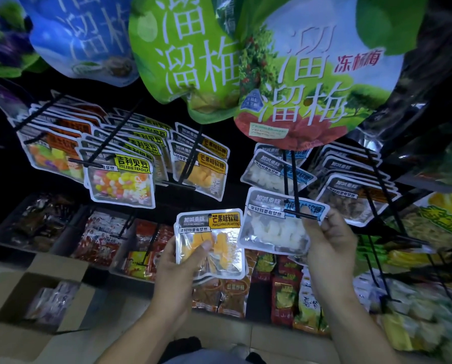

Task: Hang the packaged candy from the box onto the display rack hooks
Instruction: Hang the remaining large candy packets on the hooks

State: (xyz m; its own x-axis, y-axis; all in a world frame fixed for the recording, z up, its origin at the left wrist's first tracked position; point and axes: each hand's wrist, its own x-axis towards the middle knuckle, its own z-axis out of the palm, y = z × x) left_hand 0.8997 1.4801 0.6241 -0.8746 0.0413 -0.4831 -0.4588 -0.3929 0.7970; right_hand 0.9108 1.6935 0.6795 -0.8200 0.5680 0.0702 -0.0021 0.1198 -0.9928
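At the tip of a black hook (297,206), your right hand (330,245) pinches the upper right corner of a white candy packet (274,227), thumb across the blue label. Packet faces you, header uppermost, long axis running left-right and tilted down toward the right; the hook tip sits at its header, though you cannot tell whether it has passed through the hole. Your left hand (182,269) grips a small stack fronted by a mango candy packet (210,240), thumb pressed on the clear window; that packet stands nearly upright, yellow label at top right. The two packets' near edges lie just beside each other.

Further out: the same hook carries more white packets (269,172) behind. Neighbouring hooks hold mango packets (206,172) to the left and dark-filled packets (351,198) to the right, close on both sides. Large green bags (298,82) hang overhead. Open room lies below, between your forearms. Cardboard box (22,306) sits on the floor, lower left, flaps open, packets inside.
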